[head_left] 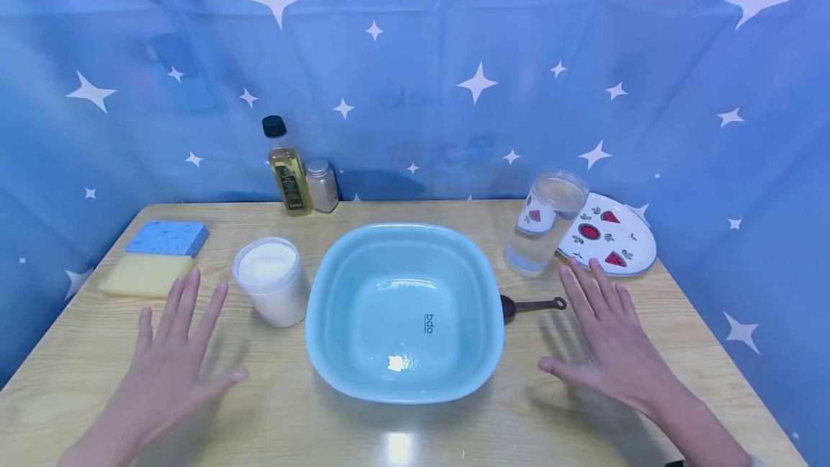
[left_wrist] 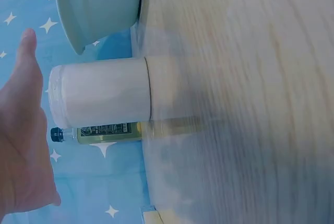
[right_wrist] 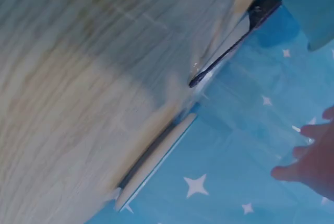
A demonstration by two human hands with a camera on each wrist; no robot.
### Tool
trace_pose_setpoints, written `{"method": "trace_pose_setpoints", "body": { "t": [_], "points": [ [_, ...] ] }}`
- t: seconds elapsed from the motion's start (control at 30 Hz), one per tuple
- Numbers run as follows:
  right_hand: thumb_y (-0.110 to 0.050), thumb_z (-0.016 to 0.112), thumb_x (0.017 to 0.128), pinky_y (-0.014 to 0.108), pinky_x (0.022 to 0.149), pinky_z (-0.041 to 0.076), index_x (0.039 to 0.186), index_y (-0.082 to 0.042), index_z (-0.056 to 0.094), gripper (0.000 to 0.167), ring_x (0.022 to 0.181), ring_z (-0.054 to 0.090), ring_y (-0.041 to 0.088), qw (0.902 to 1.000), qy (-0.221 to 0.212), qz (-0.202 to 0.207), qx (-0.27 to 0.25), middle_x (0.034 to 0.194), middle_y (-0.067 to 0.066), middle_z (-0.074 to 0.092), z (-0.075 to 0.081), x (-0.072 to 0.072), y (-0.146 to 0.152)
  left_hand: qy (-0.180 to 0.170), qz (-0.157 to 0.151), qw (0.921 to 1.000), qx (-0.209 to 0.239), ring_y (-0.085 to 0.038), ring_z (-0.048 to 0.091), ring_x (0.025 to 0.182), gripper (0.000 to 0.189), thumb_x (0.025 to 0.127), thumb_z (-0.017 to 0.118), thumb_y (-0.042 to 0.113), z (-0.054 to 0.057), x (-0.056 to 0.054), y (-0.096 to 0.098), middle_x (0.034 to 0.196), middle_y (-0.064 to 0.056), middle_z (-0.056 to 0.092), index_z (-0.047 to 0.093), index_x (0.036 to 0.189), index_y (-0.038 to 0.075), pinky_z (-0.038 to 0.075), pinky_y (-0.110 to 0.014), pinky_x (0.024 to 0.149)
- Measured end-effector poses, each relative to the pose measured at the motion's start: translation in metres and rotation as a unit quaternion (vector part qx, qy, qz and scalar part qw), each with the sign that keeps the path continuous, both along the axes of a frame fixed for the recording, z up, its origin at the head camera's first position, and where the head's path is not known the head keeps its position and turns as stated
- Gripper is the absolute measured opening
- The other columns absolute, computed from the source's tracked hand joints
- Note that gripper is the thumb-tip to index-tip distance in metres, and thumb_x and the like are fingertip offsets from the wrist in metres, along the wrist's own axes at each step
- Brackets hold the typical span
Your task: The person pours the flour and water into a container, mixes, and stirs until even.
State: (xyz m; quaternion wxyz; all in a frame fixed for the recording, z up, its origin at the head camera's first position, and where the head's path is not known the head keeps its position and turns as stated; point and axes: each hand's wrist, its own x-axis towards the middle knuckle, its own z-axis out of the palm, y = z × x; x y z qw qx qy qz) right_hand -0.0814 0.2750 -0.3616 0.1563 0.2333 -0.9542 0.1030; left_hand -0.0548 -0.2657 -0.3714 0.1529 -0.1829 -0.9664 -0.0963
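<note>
Pale-blue basin [head_left: 395, 334] sits untouched between the left hand [head_left: 170, 357] and right hand [head_left: 612, 352], each grip spread in a seeming ready pose, any pickup requiring a reach.

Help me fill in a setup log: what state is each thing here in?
Basin: upright, no objects inside.
White jar: upright; lid unclear.
Tall bottle: upright, capped.
Small jar: upright, lidded.
Glass: upright, holding clear liquid.
Plate: face up.
Scoop: lying, partly hidden.
Blue sponge: lying flat.
Yellow sponge: lying flat.
Left hand: fingers spread.
Right hand: fingers spread.
</note>
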Motion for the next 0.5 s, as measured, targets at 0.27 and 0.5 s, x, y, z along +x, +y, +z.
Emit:
{"method": "trace_pose_setpoints", "body": {
  "t": [0.27, 0.5],
  "points": [
    [-0.054, 0.07, 0.069, 0.046, 0.11, 0.002, 0.15, -0.01, 0.01, 0.11, 0.139, 0.001, 0.031, 0.9974, -0.019, 0.034, -0.06, 0.154, 0.009, 0.009, 0.006, -0.002, -0.007, 0.05, -0.018, 0.9983, 0.023, -0.035, 0.002, 0.138, 0.105, 0.073, 0.056, 0.07, 0.006, -0.008, -0.002, 0.154, -0.017, 0.002, 0.012, 0.15, 0.015, -0.001, -0.062, 0.103],
    [-0.046, 0.062, 0.082, 0.058, 0.106, 0.006, 0.151, -0.017, 0.004, 0.095, 0.139, -0.001, 0.029, 0.9741, -0.111, 0.063, -0.186, 0.155, 0.005, 0.002, 0.01, -0.003, -0.02, 0.055, -0.03, 0.9962, 0.06, -0.032, 0.005, 0.139, 0.094, 0.079, 0.055, 0.063, 0.003, -0.014, 0.0, 0.154, -0.013, 0.005, 0.017, 0.15, 0.014, 0.005, -0.058, 0.106]
  ]
}}
